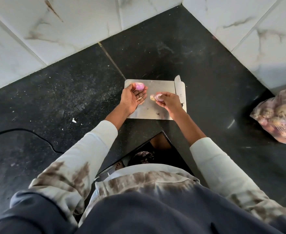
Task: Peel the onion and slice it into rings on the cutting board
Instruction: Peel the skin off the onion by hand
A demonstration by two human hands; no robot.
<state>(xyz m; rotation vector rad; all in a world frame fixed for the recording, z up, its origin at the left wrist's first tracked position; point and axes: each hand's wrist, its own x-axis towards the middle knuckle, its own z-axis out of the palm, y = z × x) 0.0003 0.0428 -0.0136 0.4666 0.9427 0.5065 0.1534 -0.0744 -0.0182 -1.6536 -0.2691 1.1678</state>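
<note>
A small steel cutting board lies on the black counter in the corner. My left hand is palm up over the board's left edge and holds a peeled purple onion at its fingertips. My right hand hovers over the board's middle and pinches a piece of pink onion skin with the root end. A knife rests along the board's right edge, blade pointing away from me. Nobody touches the knife.
A clear plastic bag of onions sits at the right on the counter. White marble-look tiled walls close the corner behind. A black cable runs over the counter at left. Small scraps dot the counter.
</note>
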